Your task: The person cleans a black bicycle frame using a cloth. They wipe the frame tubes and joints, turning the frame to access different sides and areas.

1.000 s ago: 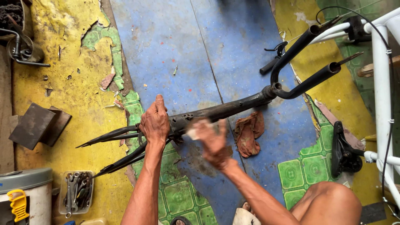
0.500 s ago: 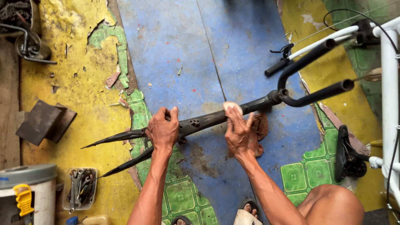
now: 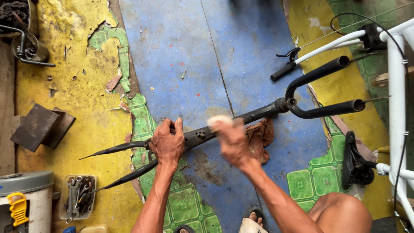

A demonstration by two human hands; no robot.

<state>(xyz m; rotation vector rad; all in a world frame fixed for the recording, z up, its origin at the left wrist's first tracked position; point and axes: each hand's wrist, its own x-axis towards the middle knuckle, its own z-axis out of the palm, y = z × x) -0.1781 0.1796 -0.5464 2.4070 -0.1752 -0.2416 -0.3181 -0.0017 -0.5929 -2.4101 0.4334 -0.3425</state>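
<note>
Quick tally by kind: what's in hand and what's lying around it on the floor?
Black bike frame, gripped by left hand and right hand: 1
Brown rag: 1
White bike frame: 1
Tray of wrenches: 1
Dark metal blocks: 2
Total: 6

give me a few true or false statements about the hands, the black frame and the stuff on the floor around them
1. The left hand grips the black frame near where its two pointed prongs start. True.
2. The right hand is flat on the floor, away from the frame. False: it is up at the frame, pressing a pale pad on the tube; the hand is blurred.
3. A reddish-brown rag lies on the floor under the frame. True.
4. The tray of wrenches sits on the blue part of the floor. False: it sits on the yellow part, lower left.
5. The frame's curved tubes end at the right, near a white bicycle frame. True.
</note>
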